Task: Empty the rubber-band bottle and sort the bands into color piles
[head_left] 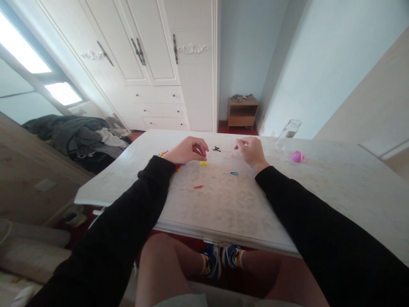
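Note:
My left hand hovers over the table with its fingertips and thumb curled together, just above a small cluster of yellow bands. Whether anything is pinched there is too small to tell. Partly hidden behind that wrist lies a pile of multicoloured bands. My right hand is curled closed beside a small pink band; what its fingers hold, if anything, cannot be made out. Between the hands lie several black bands. Closer to me are a blue loop-shaped band and a red one.
All this lies on a white table. On its right side stand a clear glass bottle and a pink-purple object. Beyond are a white wardrobe and a small wooden cabinet. Dark clothes are heaped at left.

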### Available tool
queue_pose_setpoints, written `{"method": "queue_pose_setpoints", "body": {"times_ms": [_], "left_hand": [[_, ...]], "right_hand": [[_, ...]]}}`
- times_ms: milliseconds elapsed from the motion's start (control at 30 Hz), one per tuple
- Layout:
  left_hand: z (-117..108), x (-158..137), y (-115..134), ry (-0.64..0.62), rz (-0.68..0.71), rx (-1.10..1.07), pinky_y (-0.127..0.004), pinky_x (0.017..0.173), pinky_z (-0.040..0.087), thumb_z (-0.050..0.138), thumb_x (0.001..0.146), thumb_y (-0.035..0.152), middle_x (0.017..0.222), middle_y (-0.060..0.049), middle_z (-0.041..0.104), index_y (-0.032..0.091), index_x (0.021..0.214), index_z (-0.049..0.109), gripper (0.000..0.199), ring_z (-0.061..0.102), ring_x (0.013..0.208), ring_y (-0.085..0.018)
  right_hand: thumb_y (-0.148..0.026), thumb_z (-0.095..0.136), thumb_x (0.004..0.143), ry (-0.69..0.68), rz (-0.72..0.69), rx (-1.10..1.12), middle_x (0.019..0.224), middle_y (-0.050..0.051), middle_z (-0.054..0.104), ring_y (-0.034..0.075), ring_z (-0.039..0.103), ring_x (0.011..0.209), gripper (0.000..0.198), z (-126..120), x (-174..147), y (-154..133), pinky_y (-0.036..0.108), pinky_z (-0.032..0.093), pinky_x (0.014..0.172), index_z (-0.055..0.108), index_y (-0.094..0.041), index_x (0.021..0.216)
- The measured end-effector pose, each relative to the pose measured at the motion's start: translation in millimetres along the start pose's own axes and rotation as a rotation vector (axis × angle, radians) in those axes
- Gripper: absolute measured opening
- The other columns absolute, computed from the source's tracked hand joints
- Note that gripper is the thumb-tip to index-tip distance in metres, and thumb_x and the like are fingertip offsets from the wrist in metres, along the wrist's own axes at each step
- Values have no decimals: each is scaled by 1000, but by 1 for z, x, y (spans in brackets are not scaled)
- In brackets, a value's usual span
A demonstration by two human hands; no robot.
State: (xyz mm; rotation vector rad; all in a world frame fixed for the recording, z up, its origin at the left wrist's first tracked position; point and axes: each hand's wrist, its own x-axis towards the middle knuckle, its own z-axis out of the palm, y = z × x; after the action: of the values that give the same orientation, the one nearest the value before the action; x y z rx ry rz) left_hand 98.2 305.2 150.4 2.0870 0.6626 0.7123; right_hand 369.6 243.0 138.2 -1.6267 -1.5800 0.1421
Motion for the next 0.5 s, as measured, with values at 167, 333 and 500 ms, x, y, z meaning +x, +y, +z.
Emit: {"method": "queue_pose_setpoints", "body": {"times_ms": [167, 333, 500], "left_hand": [[-2, 1, -1, 39, 9, 78, -28, 73, 61, 90, 72, 29, 77, -4, 75, 16, 84, 74, 24, 72, 72, -14], [-3, 2, -2, 64, 28, 154, -25, 66, 54, 85, 76, 31, 75, -3, 73, 16, 84, 75, 20, 66, 68, -12], [-3, 1, 0, 70, 38, 179, -23, 62, 48, 81, 79, 31, 70, -2, 70, 16, 85, 75, 17, 61, 64, -11]], "right_hand": [[-24, 58, 91, -60, 58, -49, 53, 5, 66, 22, 66, 66, 38, 1, -1, 1, 33, 40, 73, 75, -18, 58], [-24, 57, 91, -144, 49, -72, 56, 6, 70, 22, 68, 69, 37, 2, -2, 2, 32, 43, 77, 79, -19, 61], [-24, 60, 88, -166, 57, -55, 63, 7, 75, 22, 71, 73, 31, 4, -2, 4, 30, 47, 78, 78, -18, 63]]}}
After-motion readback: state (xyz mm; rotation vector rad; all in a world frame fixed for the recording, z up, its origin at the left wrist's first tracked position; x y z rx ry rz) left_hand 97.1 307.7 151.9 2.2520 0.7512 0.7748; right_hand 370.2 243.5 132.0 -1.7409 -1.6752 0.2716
